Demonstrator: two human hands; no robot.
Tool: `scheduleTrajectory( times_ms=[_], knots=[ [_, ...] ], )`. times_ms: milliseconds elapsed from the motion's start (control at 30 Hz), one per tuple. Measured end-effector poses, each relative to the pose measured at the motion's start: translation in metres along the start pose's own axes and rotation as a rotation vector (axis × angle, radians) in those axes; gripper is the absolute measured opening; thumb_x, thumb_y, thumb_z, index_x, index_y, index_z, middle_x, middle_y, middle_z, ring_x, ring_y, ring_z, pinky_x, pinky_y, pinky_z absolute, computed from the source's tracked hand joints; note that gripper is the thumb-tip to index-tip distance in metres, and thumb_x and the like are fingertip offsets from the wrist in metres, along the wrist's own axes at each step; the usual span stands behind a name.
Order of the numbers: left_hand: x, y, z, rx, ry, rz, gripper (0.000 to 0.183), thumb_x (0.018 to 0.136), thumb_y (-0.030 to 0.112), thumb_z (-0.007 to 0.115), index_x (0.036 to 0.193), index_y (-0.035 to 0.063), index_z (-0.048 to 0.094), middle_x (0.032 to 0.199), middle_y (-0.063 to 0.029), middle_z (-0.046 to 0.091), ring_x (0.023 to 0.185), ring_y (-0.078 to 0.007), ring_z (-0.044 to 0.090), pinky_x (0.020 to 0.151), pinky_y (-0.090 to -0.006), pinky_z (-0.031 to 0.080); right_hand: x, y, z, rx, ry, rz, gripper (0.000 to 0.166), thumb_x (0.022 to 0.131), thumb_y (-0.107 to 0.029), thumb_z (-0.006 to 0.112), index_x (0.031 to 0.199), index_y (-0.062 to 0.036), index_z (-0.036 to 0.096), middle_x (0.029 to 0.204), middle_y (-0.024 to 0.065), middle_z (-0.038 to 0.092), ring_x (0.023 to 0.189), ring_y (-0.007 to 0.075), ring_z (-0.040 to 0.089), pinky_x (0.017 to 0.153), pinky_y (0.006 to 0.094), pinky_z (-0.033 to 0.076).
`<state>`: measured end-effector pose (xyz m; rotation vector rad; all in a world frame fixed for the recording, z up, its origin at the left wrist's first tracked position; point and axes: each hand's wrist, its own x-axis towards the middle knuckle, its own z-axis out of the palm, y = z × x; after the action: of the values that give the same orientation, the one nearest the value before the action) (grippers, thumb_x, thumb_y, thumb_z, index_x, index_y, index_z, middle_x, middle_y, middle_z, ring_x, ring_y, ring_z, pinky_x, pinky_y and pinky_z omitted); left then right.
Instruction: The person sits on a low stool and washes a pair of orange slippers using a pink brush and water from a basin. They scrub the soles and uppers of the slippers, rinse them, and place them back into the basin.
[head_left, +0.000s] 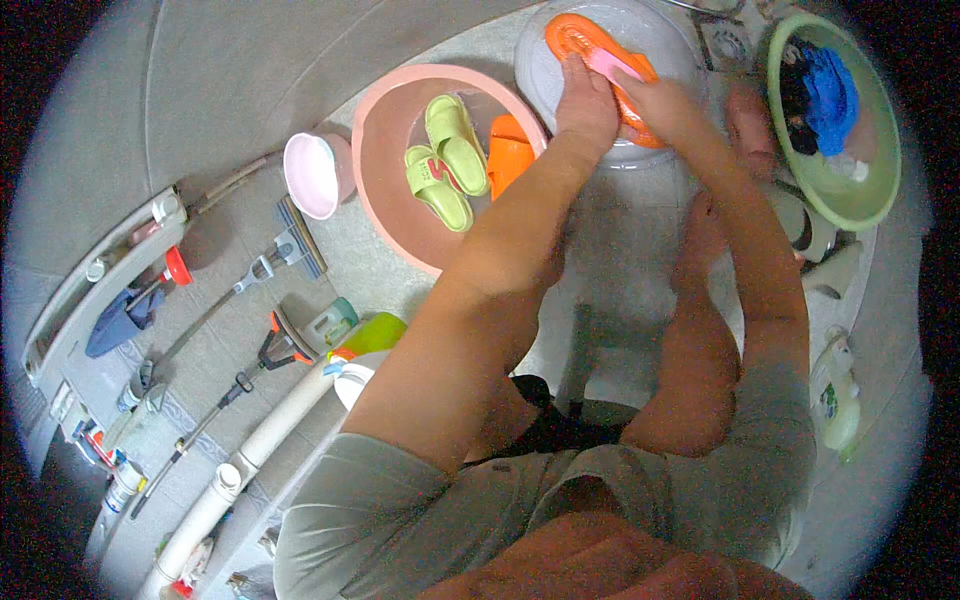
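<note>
An orange slipper (566, 31), wet and shiny, lies slanted across a clear plastic basin (534, 64). My left hand (589, 105) holds it near the middle. My right hand (664, 109) is closed around one end of a pink scrubbing tool (609, 63), which rests against the slipper. The right fingers hide part of that tool, so I cannot tell if it is a brush. Just left of the basin, a pink tub (379, 206) holds a pair of lime-green slippers (459, 161) and another orange slipper (512, 154).
At the right stands a green basin (889, 180) with blue cloth (831, 101) and dark cloth inside. A floor drain (726, 43) lies near its rim. Left are a small pink bowl (311, 176), a squeegee mop (300, 240), a white pipe (289, 397) and a plunger (177, 266).
</note>
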<state>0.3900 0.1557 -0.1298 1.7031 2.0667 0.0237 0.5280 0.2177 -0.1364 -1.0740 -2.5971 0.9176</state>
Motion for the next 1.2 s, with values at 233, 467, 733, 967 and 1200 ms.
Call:
scheduleTrajectory(
  times_ms=[233,467,733,967,1200],
  knots=[
    [0.001,0.012,-0.004,0.020,0.038,0.097,0.104,0.060,0.038,0.083,0.136,-0.0073,0.028,0.146,-0.0291,0.015,0.134,-0.0448,0.021,0.109,-0.0404,0.030,0.094,-0.010,0.001,0.136,-0.130,0.425,0.061,0.092,-0.059,0.029,0.113,-0.0113,0.062,0.098,0.0232,0.065,0.090,0.0389,0.062,0.083,0.0440,0.046],
    [0.004,0.000,-0.005,-0.108,-0.045,-0.045,0.106,0.061,0.047,0.081,0.134,-0.0107,0.031,0.148,-0.0323,0.013,0.139,-0.0438,0.013,0.115,-0.0383,0.015,0.012,-0.009,-0.018,-0.068,-0.189,0.124,0.048,0.094,-0.042,0.037,0.132,-0.0141,0.047,0.095,0.0253,0.064,0.087,0.0400,0.064,0.074,0.0471,0.050],
    [0.009,0.005,0.007,0.026,-0.026,0.049,0.112,0.058,0.047,0.082,0.137,-0.0089,0.027,0.148,-0.0320,0.013,0.139,-0.0433,0.014,0.115,-0.0381,0.017,0.071,-0.020,-0.014,-0.262,-0.108,0.131,0.039,0.093,-0.027,0.041,0.132,-0.0188,0.044,0.094,0.0221,0.065,0.083,0.0385,0.065,0.069,0.0481,0.051],
    [0.007,0.009,-0.010,0.130,-0.116,-0.073,0.113,0.057,0.052,0.081,0.137,-0.0080,0.029,0.148,-0.0319,0.013,0.139,-0.0425,0.013,0.114,-0.0371,0.019,-0.061,-0.012,-0.026,-0.125,-0.067,0.155,0.050,0.089,-0.016,0.044,0.139,-0.0183,0.036,0.083,0.0202,0.066,0.074,0.0388,0.065,0.064,0.0475,0.052],
    [0.007,0.015,-0.005,-0.289,-0.024,-0.094,0.104,0.066,0.056,0.074,0.137,-0.0075,0.030,0.149,-0.0302,0.013,0.140,-0.0409,0.013,0.114,-0.0378,0.021,0.030,-0.010,-0.007,-0.144,-0.119,0.249,0.055,0.086,-0.019,0.051,0.139,-0.0183,0.036,0.081,0.0172,0.066,0.073,0.0347,0.066,0.059,0.0466,0.052]
  ],
)
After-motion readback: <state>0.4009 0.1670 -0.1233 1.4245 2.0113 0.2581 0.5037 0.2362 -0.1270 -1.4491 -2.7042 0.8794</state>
